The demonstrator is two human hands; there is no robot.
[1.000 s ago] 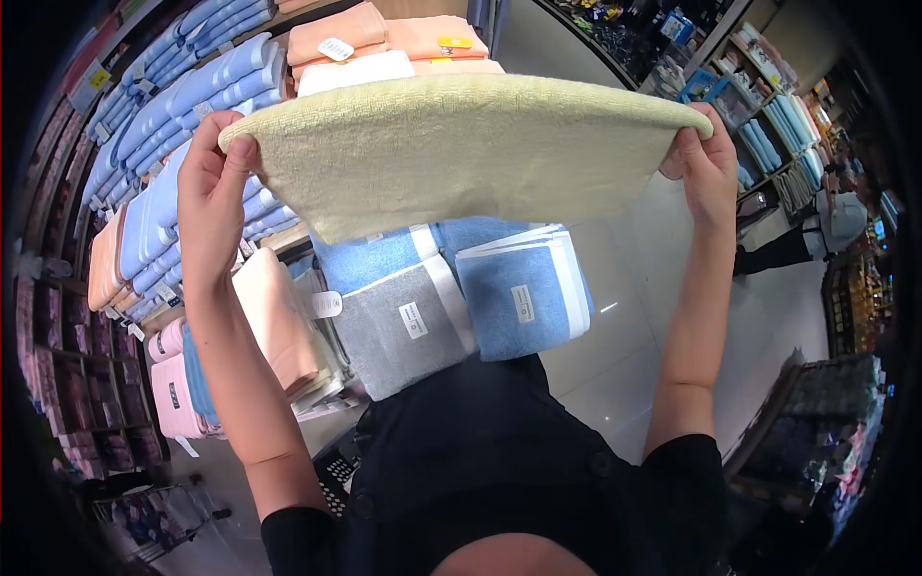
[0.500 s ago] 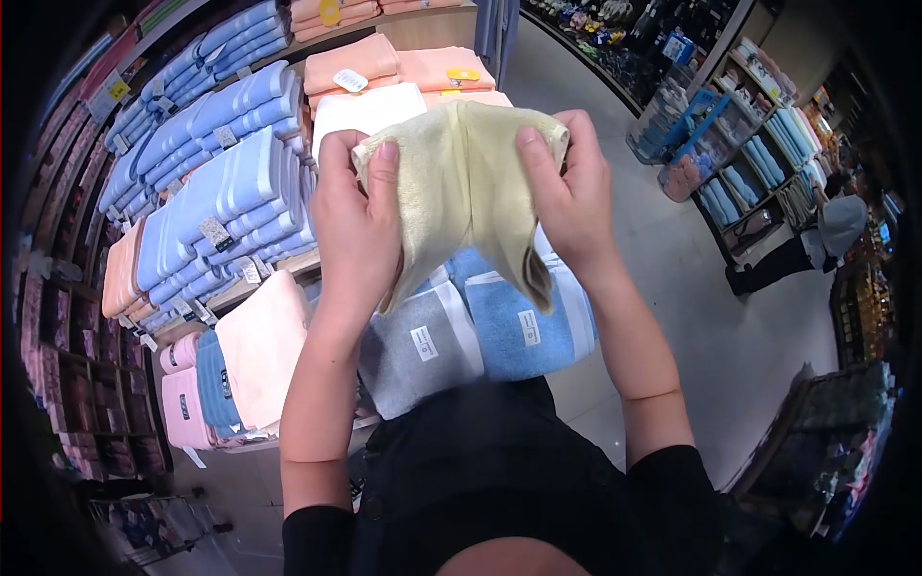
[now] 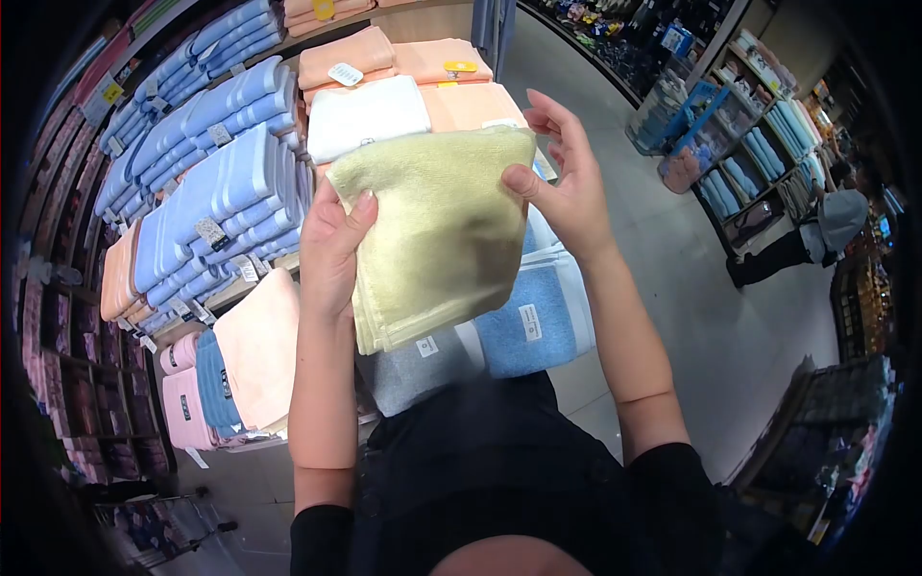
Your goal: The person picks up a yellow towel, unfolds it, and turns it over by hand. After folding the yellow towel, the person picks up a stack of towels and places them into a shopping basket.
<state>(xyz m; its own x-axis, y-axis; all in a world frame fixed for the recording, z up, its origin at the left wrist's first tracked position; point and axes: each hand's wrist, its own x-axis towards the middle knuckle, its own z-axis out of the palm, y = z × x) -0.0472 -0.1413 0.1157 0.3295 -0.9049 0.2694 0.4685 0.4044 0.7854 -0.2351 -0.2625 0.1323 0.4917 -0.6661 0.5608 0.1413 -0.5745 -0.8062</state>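
Note:
A folded pale yellow towel (image 3: 442,230) hangs in front of me, its upper edge tilted and a shadow across its lower middle. My left hand (image 3: 331,240) is closed on its left edge, thumb in front and fingers behind. At the right edge, my right hand (image 3: 567,178) has its fingers spread, with the thumb tip against the front of the towel. Below lie a grey towel (image 3: 413,374) and a blue towel (image 3: 538,326), each with a white label. A white towel (image 3: 370,120) rests just behind the yellow one.
Stacks of blue striped towels (image 3: 216,197) and peach towels (image 3: 346,53) fill the display at left and back. Rolled and folded towels (image 3: 216,384) sit at lower left. An aisle floor (image 3: 672,288) runs along the right, where a person (image 3: 812,230) stands near shelves (image 3: 759,154).
The yellow towel has gone from draped with two hanging ends to a flatter folded square, lower down. My right hand's fingers have spread from their grip. The white towel behind shows more.

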